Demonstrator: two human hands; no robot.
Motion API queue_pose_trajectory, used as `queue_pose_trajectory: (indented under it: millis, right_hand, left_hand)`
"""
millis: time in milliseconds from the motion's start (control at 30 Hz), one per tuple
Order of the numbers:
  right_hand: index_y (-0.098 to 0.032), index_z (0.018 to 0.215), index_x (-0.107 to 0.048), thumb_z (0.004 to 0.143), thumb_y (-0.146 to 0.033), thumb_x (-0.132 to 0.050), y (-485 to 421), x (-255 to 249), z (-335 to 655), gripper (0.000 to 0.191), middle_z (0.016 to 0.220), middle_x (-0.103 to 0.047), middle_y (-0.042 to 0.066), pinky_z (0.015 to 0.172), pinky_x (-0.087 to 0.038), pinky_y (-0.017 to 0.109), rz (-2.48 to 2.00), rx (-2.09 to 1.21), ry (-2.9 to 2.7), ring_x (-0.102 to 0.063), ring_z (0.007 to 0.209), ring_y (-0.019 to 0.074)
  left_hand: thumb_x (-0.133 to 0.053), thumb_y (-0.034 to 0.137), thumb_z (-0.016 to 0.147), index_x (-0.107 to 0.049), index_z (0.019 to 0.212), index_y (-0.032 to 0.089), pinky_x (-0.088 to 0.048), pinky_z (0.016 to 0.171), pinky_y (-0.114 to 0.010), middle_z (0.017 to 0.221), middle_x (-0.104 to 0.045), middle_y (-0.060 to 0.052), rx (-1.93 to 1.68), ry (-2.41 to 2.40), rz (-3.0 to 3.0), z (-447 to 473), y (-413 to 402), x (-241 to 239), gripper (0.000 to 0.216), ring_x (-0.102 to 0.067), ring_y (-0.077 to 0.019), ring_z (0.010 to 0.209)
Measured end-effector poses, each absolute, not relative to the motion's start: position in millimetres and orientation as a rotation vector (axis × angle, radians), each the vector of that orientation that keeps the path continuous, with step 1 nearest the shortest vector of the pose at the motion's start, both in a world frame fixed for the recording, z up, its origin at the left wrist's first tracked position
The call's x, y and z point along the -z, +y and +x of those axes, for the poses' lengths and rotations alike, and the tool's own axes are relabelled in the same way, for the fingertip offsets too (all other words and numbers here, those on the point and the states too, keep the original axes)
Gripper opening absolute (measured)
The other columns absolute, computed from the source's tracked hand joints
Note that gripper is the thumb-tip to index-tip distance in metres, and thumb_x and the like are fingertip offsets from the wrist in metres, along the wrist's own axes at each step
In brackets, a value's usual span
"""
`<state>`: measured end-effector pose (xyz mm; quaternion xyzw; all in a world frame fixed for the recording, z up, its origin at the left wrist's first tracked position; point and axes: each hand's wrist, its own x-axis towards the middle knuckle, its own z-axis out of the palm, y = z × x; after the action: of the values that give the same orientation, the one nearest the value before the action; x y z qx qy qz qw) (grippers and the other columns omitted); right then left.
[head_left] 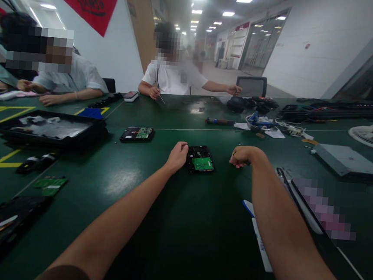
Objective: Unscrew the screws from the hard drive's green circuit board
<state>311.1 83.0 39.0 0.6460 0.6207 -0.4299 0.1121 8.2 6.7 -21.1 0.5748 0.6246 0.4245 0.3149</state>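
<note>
A hard drive (201, 158) lies on the dark green table in front of me, its green circuit board facing up. My left hand (177, 157) is closed at the drive's left edge, with the fingertips against its far left corner. To the right of the drive and apart from it, my right hand (243, 156) is bent down over the table with its fingers curled together. Whatever those fingers may hold is hidden. A second hard drive (137, 134) rests farther left, beyond my left hand.
Black trays (100, 133) are stacked at left, near a loose green circuit board (50, 184) and a black device (6, 224). A grey metal box (351, 161), a screwdriver-like tool (220, 122) and cables (260, 121) are at right. Co-workers (175, 80) sit across the table.
</note>
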Motion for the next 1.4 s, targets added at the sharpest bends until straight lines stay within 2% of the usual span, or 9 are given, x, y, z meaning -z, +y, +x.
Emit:
queue_pose_trajectory:
  millis: [100, 467, 667, 800, 900, 1033, 1133, 1233, 1400]
  right_hand:
    - [-0.011, 0.070, -0.067, 0.083, -0.013, -0.074, 87, -38, 313, 0.014, 0.065, -0.067, 0.007, 0.055, -0.047, 0.023, 1.892, 1.303, 1.798, -0.061, 0.057, 0.0126]
    - [-0.012, 0.085, -0.068, 0.080, -0.008, -0.074, 80, -38, 329, 0.009, 0.080, -0.072, 0.006, 0.062, -0.053, 0.019, 1.914, 1.516, 1.842, -0.068, 0.068, 0.0111]
    - [-0.012, 0.075, -0.067, 0.081, -0.013, -0.075, 73, -35, 321, 0.010, 0.065, -0.067, 0.004, 0.050, -0.046, 0.019, 1.970, 1.429, 1.880, -0.060, 0.056, 0.0105]
    - [-0.013, 0.066, -0.063, 0.087, -0.018, -0.071, 68, -30, 315, 0.023, 0.057, -0.061, 0.002, 0.045, -0.038, 0.020, 2.034, 1.323, 1.940, -0.051, 0.048, 0.0086]
    - [-0.014, 0.063, -0.061, 0.088, -0.024, -0.072, 61, -28, 315, 0.029, 0.054, -0.056, 0.000, 0.042, -0.033, 0.021, 2.092, 1.243, 2.004, -0.046, 0.045, 0.0084]
    - [-0.014, 0.070, -0.066, 0.090, -0.026, -0.069, 49, -31, 309, 0.023, 0.054, -0.053, -0.001, 0.043, -0.032, 0.023, 2.127, 1.226, 2.112, -0.044, 0.046, 0.0096]
    - [-0.015, 0.088, -0.071, 0.088, -0.028, -0.071, 38, -38, 294, 0.013, 0.065, -0.060, 0.000, 0.047, -0.036, 0.023, 2.100, 1.264, 2.243, -0.050, 0.053, 0.0104]
    - [-0.015, 0.097, -0.073, 0.088, -0.031, -0.071, 25, -43, 275, 0.019, 0.076, -0.066, 0.003, 0.052, -0.040, 0.024, 2.007, 1.314, 2.398, -0.056, 0.063, 0.0130]
    - [-0.015, 0.094, -0.073, 0.087, -0.031, -0.070, 12, -40, 261, 0.017, 0.074, -0.066, 0.002, 0.058, -0.043, 0.024, 1.903, 1.293, 2.489, -0.058, 0.067, 0.0138]
  left_hand:
    - [-0.045, 0.043, 0.104, -0.056, 0.137, 0.023, -0.049, 0.104, -0.037, 0.139, -0.064, -0.010, -1.072, 1.614, 1.533, 8, 23, 18, 0.040, -0.061, -0.0245, 0.126]
    - [-0.048, 0.045, 0.103, -0.058, 0.136, 0.020, -0.051, 0.106, -0.039, 0.134, -0.065, -0.011, -1.034, 1.525, 1.644, 1, 20, 14, 0.042, -0.064, -0.0243, 0.121]
    - [-0.049, 0.045, 0.103, -0.055, 0.138, 0.019, -0.050, 0.110, -0.041, 0.139, -0.058, -0.014, -1.095, 1.538, 1.752, -10, -16, 23, 0.044, -0.062, -0.0245, 0.125]
    - [-0.050, 0.046, 0.102, -0.053, 0.139, 0.018, -0.045, 0.116, -0.045, 0.137, -0.056, -0.015, -1.075, 1.565, 1.905, -14, -58, 23, 0.047, -0.058, -0.0262, 0.130]
    - [-0.049, 0.049, 0.101, -0.051, 0.142, 0.022, -0.049, 0.111, -0.047, 0.140, -0.053, -0.014, -0.990, 1.573, 1.988, -18, -88, 17, 0.049, -0.061, -0.0267, 0.126]
    - [-0.058, 0.060, 0.094, -0.043, 0.149, 0.027, -0.055, 0.104, -0.049, 0.144, -0.049, -0.013, -0.845, 1.570, 2.077, -25, -102, 8, 0.066, -0.063, -0.0294, 0.123]
    - [-0.072, 0.068, 0.080, -0.040, 0.154, 0.026, -0.041, 0.119, -0.053, 0.154, -0.044, -0.015, -0.758, 1.481, 2.269, -22, -90, 6, 0.091, -0.046, -0.0357, 0.143]
    - [-0.078, 0.073, 0.069, -0.033, 0.158, 0.024, -0.028, 0.126, -0.058, 0.165, -0.033, -0.017, -0.699, 1.408, 2.352, -13, -71, 9, 0.111, -0.029, -0.0392, 0.154]
    - [-0.078, 0.075, 0.067, -0.026, 0.162, 0.020, -0.018, 0.130, -0.057, 0.168, -0.030, -0.019, -0.659, 1.341, 2.375, -3, -55, 14, 0.121, -0.024, -0.0384, 0.157]
